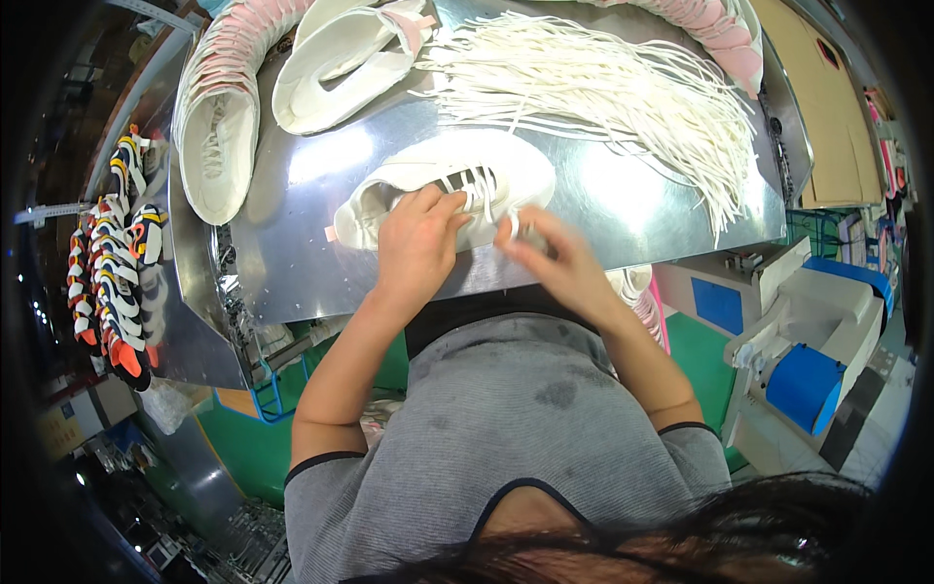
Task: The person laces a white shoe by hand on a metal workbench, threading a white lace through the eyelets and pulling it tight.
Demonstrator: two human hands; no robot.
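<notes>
A white shoe upper (530, 173) lies on its side on the metal tabletop in front of me, toe to the right and collar to the left. A white shoelace (488, 188) crosses its dark throat opening in several rows. My left hand (420, 238) grips the upper beside the eyelets, its fingers bent and partly inside the opening. Close to the toe side, my right hand (555, 255) is slightly smeared by motion. Thumb and forefinger pinch a white strand of the lace there. The far ends of the lace are hidden.
A large bundle of white laces (593, 78) lies at the back right. At the back left are a curved stack of nested pink-and-white uppers (219, 146) and another loose upper (341, 73). Colourful shoe parts (117, 282) stand left; a grey-and-blue machine (808, 360) sits right.
</notes>
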